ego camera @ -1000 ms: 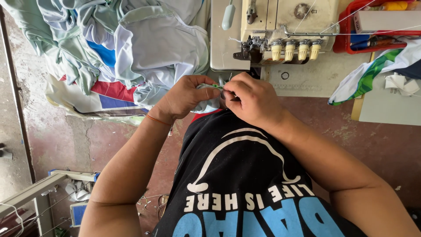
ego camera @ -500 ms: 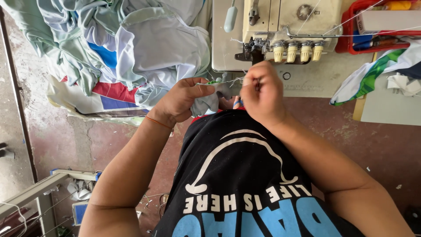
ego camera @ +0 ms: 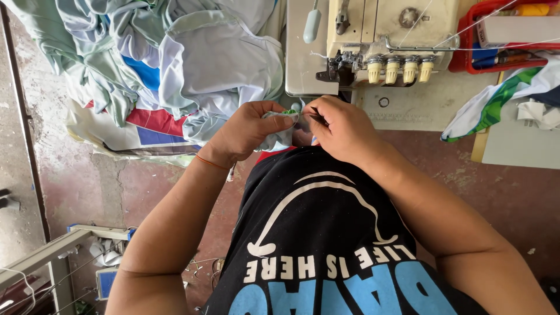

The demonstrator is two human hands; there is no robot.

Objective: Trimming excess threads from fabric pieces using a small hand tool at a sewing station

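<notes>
My left hand (ego camera: 248,131) pinches a small piece of pale grey fabric (ego camera: 277,139) with a green edge, held close to my chest just in front of the sewing machine. My right hand (ego camera: 344,128) is closed beside it, fingertips touching the same fabric and gripping a thin dark tool whose kind I cannot make out. The cream overlock sewing machine (ego camera: 379,41) stands right above both hands, with a row of yellow tension knobs (ego camera: 399,69) and white threads running off to the right.
A heap of pale green, white and blue garments (ego camera: 175,64) lies at the upper left. A red basket (ego camera: 507,35) and a green-and-white cloth (ego camera: 496,102) sit at the right. A worn reddish floor (ego camera: 146,186) and a metal frame (ego camera: 52,251) show at the lower left.
Both hands have come down from the machine and moved together. The right hand, raised toward the thread a moment ago, now meets the left on the fabric.
</notes>
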